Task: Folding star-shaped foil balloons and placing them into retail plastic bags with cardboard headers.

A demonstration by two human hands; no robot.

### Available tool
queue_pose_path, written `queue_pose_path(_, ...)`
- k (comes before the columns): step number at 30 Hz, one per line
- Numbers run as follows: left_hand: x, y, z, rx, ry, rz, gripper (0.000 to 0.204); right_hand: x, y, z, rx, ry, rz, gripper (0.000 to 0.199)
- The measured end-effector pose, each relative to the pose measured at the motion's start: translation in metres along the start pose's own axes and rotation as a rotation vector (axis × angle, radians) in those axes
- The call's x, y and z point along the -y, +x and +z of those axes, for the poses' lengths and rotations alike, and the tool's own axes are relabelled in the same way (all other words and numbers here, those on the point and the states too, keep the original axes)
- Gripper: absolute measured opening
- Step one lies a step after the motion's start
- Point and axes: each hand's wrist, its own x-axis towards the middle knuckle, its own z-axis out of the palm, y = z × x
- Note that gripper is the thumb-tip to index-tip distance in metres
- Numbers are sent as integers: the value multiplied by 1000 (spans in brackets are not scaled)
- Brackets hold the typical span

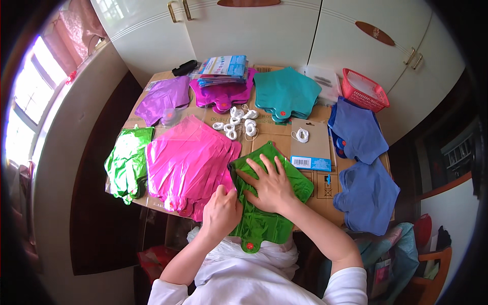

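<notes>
A flat, uninflated green foil balloon (262,223) lies in front of me at the near edge of the cardboard-covered table, its tab with a red dot hanging toward my lap. My right hand (272,188) rests flat on it with fingers spread. At the balloon's left side, my left hand (222,213) is closed, its fingers curled at the dark, folded-up edge; the fingertips are partly hidden. Right beside that hand lies a pile of pink foil balloons (188,162). Further left is a shiny bright green foil pile (129,160).
Around lie purple (161,99), magenta (223,96), teal (287,91) and blue foil balloons (368,198). Packaging cards (223,66) top the magenta pile. White string coils (236,117) lie mid-table, near a cardboard header card (311,142). A red basket (363,91) stands far right, before white cabinets (254,35).
</notes>
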Motion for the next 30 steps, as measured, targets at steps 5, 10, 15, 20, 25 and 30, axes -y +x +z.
queue_pose_path(5,-6,-3,-6,57,-73,88,10,-2,0,5,-22,46,28,55)
queue_pose_path(10,-1,-3,-10,71,-147,217,10,-4,-1,9,-83,78,10,50)
queue_pose_path(15,-2,-1,-14,183,-298,148,9,-9,-1,9,-37,44,-9,52)
queue_pose_path(20,3,-3,-8,224,-338,113,23,-6,-1,3,-21,68,-4,58)
queue_pose_path(25,-7,-2,-12,24,-338,-25,52,-7,-1,4,-51,111,-8,73)
queue_pose_path(30,18,-6,-1,121,-113,-59,36,-4,0,1,0,106,8,96)
